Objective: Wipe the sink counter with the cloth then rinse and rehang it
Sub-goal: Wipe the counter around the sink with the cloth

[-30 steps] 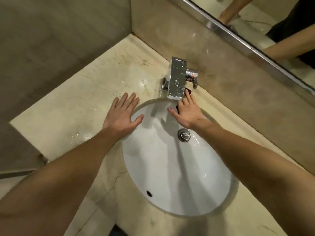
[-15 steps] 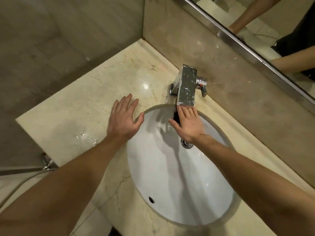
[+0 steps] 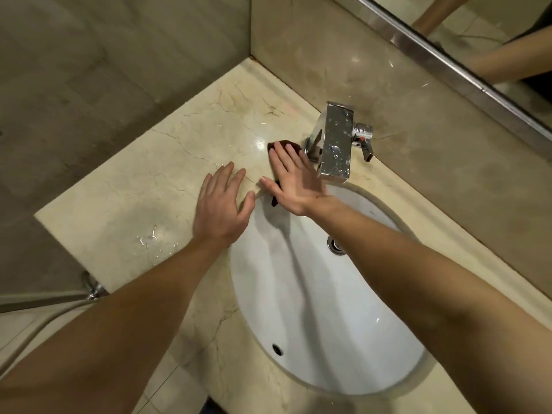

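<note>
While our right hand (image 3: 294, 180) lies flat on the dark red cloth (image 3: 285, 144), we judge ourselves to be in the middle of the wiping step. The cloth sits on the bench (image 3: 125, 186), just left of the tap (image 3: 336, 144) and at the back rim of the sink (image 3: 313, 324). Our right fingers (image 3: 280, 158) are straight and spread, pressing the cloth down rather than gripping it. Most of the cloth is hidden under the palm; one edge shows past the fingertips and a corner shows below the thumb, at the basin's edge. Our left hand (image 3: 222, 209) rests flat on the bench just beside the right, fingers relaxed and holding nothing, its thumb at the sink rim.

By our reckoning, much remains. Beads of water (image 3: 150, 237) sit on the bench near our left wrist, well apart from the cloth, so that patch looks not yet wiped. We see no water running from the tap, so the rinse has not begun. We cannot see where the cloth is meant to hang, and the rehanging comes last.
</note>
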